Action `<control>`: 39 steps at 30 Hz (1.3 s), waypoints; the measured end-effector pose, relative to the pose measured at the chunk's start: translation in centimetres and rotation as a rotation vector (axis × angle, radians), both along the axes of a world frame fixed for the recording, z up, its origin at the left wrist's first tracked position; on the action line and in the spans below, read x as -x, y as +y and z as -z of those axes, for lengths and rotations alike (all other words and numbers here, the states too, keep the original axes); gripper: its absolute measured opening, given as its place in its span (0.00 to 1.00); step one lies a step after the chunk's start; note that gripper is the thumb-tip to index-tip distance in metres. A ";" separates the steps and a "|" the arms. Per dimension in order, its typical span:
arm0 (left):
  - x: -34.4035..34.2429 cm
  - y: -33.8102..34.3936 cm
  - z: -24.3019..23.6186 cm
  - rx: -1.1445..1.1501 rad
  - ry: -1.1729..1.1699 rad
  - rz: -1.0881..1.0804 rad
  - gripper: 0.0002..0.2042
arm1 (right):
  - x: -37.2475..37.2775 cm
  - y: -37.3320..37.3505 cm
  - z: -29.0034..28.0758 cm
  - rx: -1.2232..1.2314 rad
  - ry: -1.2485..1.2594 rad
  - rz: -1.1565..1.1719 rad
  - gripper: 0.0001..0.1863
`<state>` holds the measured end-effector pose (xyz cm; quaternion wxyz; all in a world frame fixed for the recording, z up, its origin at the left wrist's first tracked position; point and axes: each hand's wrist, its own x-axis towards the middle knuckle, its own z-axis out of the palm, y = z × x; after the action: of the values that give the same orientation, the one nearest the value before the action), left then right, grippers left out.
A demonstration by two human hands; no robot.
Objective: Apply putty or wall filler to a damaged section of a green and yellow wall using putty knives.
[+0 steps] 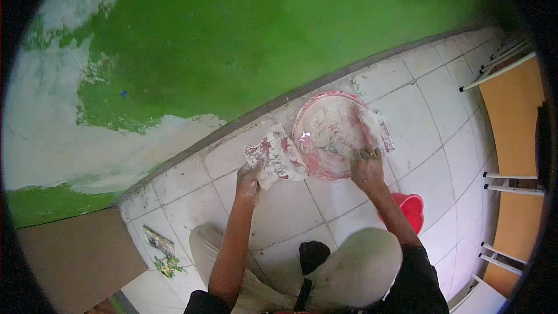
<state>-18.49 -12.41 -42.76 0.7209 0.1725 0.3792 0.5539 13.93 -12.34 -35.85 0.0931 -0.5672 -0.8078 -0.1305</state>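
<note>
A round pink-red basin (332, 96) holds wet white putty (334, 128) with reddish streaks. My left hand (249, 181) is closed on the lower left edge of a flat scraper (278, 154) thickly smeared with white putty, next to the basin's left rim. At the basin's lower right rim my right hand (367, 168) is closed around a second putty-smeared scraper (383, 132), which lies across the right side of the basin. Putty hides the details of both tools, and the right hand's fingers are partly blurred. White smears cover my fingers.
Ahead rises a green wall (232, 35) with white putty patches (46, 122). A red bucket (410, 212) stands by my right forearm. White-legged orange furniture (511, 128) lines the right. A brown panel (75, 250) and a small flat object (158, 241) are at left on the tiled floor (290, 203).
</note>
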 end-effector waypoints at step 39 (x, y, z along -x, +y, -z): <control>3.7 0.3 2.5 0.084 0.008 -0.030 0.12 | -1.2 9.0 4.1 0.204 0.038 -0.190 0.12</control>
<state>-22.22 -12.07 -45.27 0.7176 0.1386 0.4077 0.5473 15.09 -3.35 -39.94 0.0623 -0.4971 -0.8650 -0.0275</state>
